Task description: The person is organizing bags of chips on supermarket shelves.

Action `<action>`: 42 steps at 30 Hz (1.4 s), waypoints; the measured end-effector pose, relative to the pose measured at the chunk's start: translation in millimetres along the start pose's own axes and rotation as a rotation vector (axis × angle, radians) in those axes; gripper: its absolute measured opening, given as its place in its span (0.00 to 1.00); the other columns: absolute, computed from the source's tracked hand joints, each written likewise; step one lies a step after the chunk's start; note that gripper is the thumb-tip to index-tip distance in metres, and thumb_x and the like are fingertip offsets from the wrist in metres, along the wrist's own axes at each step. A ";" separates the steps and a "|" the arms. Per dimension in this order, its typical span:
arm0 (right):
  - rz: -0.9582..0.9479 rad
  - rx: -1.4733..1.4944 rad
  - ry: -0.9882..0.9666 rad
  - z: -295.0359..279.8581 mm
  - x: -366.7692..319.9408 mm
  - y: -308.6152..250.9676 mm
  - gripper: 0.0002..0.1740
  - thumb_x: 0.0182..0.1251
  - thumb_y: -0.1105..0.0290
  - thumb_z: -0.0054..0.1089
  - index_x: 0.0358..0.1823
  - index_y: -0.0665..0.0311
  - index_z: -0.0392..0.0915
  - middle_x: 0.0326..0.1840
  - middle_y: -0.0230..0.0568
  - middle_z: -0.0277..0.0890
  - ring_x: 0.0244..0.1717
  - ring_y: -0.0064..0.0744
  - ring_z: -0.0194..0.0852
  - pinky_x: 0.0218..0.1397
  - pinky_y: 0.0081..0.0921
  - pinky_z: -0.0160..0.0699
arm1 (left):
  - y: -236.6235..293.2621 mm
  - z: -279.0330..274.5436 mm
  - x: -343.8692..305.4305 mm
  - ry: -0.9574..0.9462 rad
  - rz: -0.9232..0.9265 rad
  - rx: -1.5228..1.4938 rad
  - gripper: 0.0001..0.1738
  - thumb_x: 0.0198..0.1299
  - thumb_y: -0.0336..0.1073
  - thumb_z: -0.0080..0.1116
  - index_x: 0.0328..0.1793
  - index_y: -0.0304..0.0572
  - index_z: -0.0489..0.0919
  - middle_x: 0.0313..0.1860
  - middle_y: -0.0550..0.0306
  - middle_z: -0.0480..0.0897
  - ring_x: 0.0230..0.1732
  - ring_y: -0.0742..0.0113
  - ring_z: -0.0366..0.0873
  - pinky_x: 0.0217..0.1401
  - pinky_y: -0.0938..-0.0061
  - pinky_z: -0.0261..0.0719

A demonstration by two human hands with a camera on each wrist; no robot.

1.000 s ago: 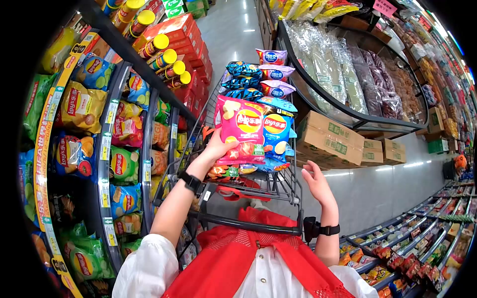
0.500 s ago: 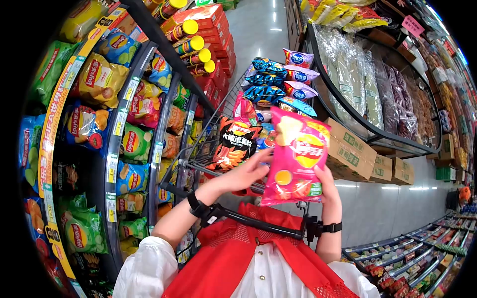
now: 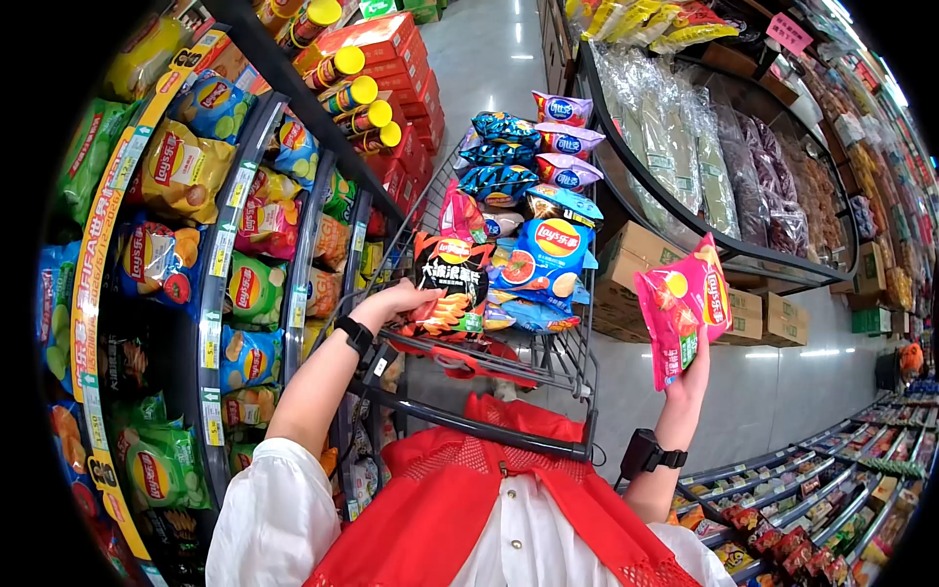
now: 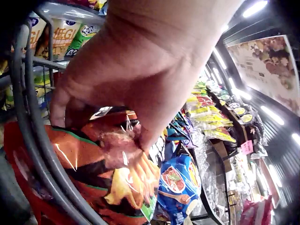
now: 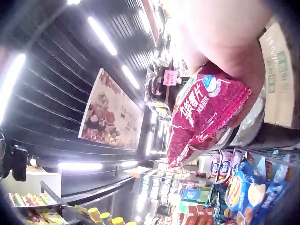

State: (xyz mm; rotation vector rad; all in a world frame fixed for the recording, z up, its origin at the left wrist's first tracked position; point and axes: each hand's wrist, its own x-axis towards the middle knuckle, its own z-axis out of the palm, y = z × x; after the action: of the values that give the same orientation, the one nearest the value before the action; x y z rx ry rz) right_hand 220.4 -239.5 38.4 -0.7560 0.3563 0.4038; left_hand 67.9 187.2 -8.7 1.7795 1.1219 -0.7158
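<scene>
My left hand [image 3: 394, 303] reaches into the shopping cart and grips a black chip bag [image 3: 452, 274] with orange chips printed on it; in the left wrist view, thumb and fingers pinch its crinkled front [image 4: 117, 159]. Out to the right of the cart, my right hand [image 3: 691, 377] holds a pink chip bag [image 3: 685, 303] upright by its lower part. The right wrist view shows the back of this pink bag [image 5: 206, 105] beneath the hand. Beside the black bag lies a blue chip bag [image 3: 551, 256], with another pink bag [image 3: 462, 212] behind.
Purple bags [image 3: 567, 140] and dark blue bags [image 3: 499, 183] fill the cart's far end. The cart handle [image 3: 469, 426] crosses before my body. Chip shelves [image 3: 220, 293] line the left; cardboard boxes [image 3: 636, 269] and a black-rimmed display bin [image 3: 724, 240] stand right.
The pink bag went from my left hand to my right, which has carried it rightward out of the cart. My left hand has moved back and taken hold of the black bag.
</scene>
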 end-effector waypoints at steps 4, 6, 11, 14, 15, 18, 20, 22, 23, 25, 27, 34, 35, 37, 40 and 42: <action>-0.018 0.009 0.027 -5.0 -8.3 -3.1 0.25 0.66 0.59 0.50 0.59 0.66 0.63 0.56 0.43 0.70 0.52 0.37 0.73 0.53 0.36 0.74 | -8.2 -1.6 3.2 -0.094 0.066 -0.078 0.35 0.50 0.57 0.62 0.49 0.32 0.70 0.38 0.55 0.77 0.34 0.70 0.75 0.32 0.75 0.71; -0.027 0.001 0.018 -10.1 -6.2 -3.2 0.25 0.66 0.59 0.50 0.59 0.66 0.62 0.56 0.43 0.70 0.52 0.38 0.73 0.53 0.37 0.74 | -15.3 -5.4 12.1 -0.184 0.134 -0.180 0.26 0.53 0.53 0.61 0.45 0.36 0.73 0.35 0.61 0.77 0.32 0.76 0.74 0.31 0.84 0.68; 0.011 -0.011 -0.014 -6.3 -1.8 -2.2 0.26 0.67 0.57 0.49 0.60 0.66 0.61 0.57 0.44 0.69 0.54 0.39 0.71 0.54 0.40 0.74 | -1.1 -11.9 -28.5 -0.170 0.305 -0.632 0.23 0.61 0.43 0.55 0.54 0.32 0.71 0.46 0.55 0.79 0.44 0.72 0.77 0.47 0.77 0.75; 0.032 -0.056 -0.039 -1.6 0.5 1.5 0.27 0.66 0.57 0.49 0.60 0.66 0.61 0.57 0.44 0.69 0.54 0.39 0.71 0.54 0.39 0.74 | 0.1 -19.2 -50.9 -0.097 0.355 -0.796 0.21 0.62 0.44 0.54 0.53 0.36 0.70 0.43 0.60 0.78 0.44 0.75 0.75 0.48 0.79 0.73; 0.038 -0.056 -0.044 -0.2 1.2 2.7 0.27 0.66 0.57 0.49 0.60 0.66 0.61 0.57 0.44 0.69 0.54 0.39 0.71 0.54 0.39 0.74 | -1.0 -19.1 -59.3 -0.089 0.354 -0.798 0.21 0.62 0.44 0.54 0.53 0.36 0.70 0.43 0.60 0.78 0.44 0.75 0.75 0.48 0.79 0.73; 0.041 -0.037 -0.019 0.6 7.4 10.2 0.26 0.65 0.58 0.52 0.59 0.65 0.63 0.56 0.45 0.70 0.52 0.39 0.72 0.54 0.41 0.74 | -22.2 -26.5 -79.7 -0.191 0.634 -0.945 0.11 0.66 0.44 0.47 0.45 0.46 0.69 0.32 0.70 0.73 0.31 0.79 0.68 0.34 0.83 0.68; 0.073 -0.092 -0.080 13.4 2.3 11.0 0.25 0.63 0.60 0.55 0.58 0.65 0.64 0.52 0.43 0.74 0.46 0.37 0.76 0.46 0.36 0.78 | -24.5 -22.3 -102.3 -0.155 0.708 -1.063 0.10 0.67 0.45 0.44 0.38 0.49 0.67 0.25 0.72 0.66 0.25 0.81 0.61 0.28 0.84 0.60; -0.004 -0.181 -0.031 22.2 -1.9 13.9 0.25 0.60 0.59 0.59 0.54 0.67 0.68 0.49 0.40 0.75 0.42 0.32 0.77 0.44 0.27 0.78 | -38.0 -26.8 -124.5 -0.126 0.772 -1.108 0.13 0.68 0.46 0.41 0.33 0.50 0.64 0.22 0.71 0.60 0.23 0.80 0.55 0.26 0.83 0.55; 0.030 -0.217 -0.061 13.7 7.1 13.8 0.26 0.60 0.59 0.59 0.55 0.67 0.68 0.50 0.39 0.73 0.45 0.30 0.76 0.45 0.25 0.77 | -49.1 -30.0 -130.9 -0.079 0.847 -1.081 0.13 0.68 0.46 0.41 0.33 0.49 0.64 0.23 0.70 0.61 0.24 0.79 0.56 0.27 0.83 0.56; -0.466 -0.582 -0.189 25.7 -15.9 38.4 0.29 0.60 0.53 0.57 0.58 0.64 0.65 0.52 0.39 0.73 0.45 0.32 0.76 0.41 0.31 0.79 | -59.6 -37.5 -151.5 0.131 0.978 -1.087 0.19 0.68 0.49 0.40 0.27 0.48 0.63 0.21 0.68 0.62 0.22 0.77 0.56 0.26 0.80 0.55; 0.074 -0.334 -0.105 31.8 24.2 22.0 0.31 0.62 0.54 0.54 0.62 0.63 0.60 0.58 0.39 0.68 0.52 0.33 0.72 0.47 0.33 0.78 | -42.0 -48.4 -190.2 0.588 0.628 -1.532 0.17 0.68 0.48 0.40 0.29 0.48 0.62 0.21 0.69 0.61 0.23 0.78 0.56 0.26 0.82 0.55; 0.038 -0.379 -0.141 100.1 27.3 58.6 0.29 0.64 0.53 0.51 0.61 0.62 0.61 0.56 0.38 0.69 0.49 0.33 0.73 0.43 0.31 0.78 | -142.2 -89.6 -237.5 1.130 0.885 -1.377 0.19 0.68 0.47 0.40 0.25 0.48 0.60 0.18 0.69 0.56 0.20 0.77 0.52 0.26 0.81 0.53; 0.043 -0.379 -0.149 105.7 28.9 67.8 0.29 0.64 0.53 0.51 0.61 0.62 0.61 0.56 0.38 0.69 0.49 0.33 0.73 0.43 0.31 0.78 | -166.6 -94.5 -247.2 0.996 1.088 -1.228 0.14 0.68 0.45 0.41 0.34 0.46 0.66 0.25 0.67 0.67 0.28 0.77 0.65 0.33 0.80 0.64; 0.115 -0.392 -0.295 117.2 28.2 85.3 0.29 0.64 0.52 0.51 0.60 0.61 0.61 0.55 0.38 0.70 0.48 0.32 0.74 0.41 0.30 0.78 | -163.8 -95.2 -258.4 1.315 0.887 -1.411 0.13 0.68 0.43 0.42 0.51 0.44 0.67 0.45 0.62 0.74 0.46 0.72 0.72 0.49 0.75 0.70; 0.203 -0.360 -0.411 151.1 9.0 117.0 0.30 0.65 0.53 0.49 0.62 0.64 0.59 0.57 0.44 0.68 0.55 0.39 0.70 0.54 0.40 0.72 | -207.6 -112.8 -254.4 1.466 0.843 -1.187 0.22 0.67 0.38 0.44 0.64 0.41 0.59 0.57 0.59 0.69 0.55 0.69 0.69 0.59 0.72 0.66; 0.136 -0.351 -0.462 174.0 -10.2 148.1 0.31 0.65 0.55 0.49 0.64 0.66 0.56 0.60 0.46 0.65 0.61 0.41 0.63 0.63 0.44 0.62 | -224.8 -128.6 -255.9 1.529 0.798 -1.110 0.23 0.65 0.35 0.47 0.64 0.39 0.59 0.56 0.60 0.71 0.54 0.71 0.69 0.57 0.75 0.66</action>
State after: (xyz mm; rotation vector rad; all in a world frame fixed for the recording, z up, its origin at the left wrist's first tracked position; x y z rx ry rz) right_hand 170.3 -19.2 73.9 -0.9529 -0.1032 0.7648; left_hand -242.6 246.3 172.1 1.2865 1.0582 1.7049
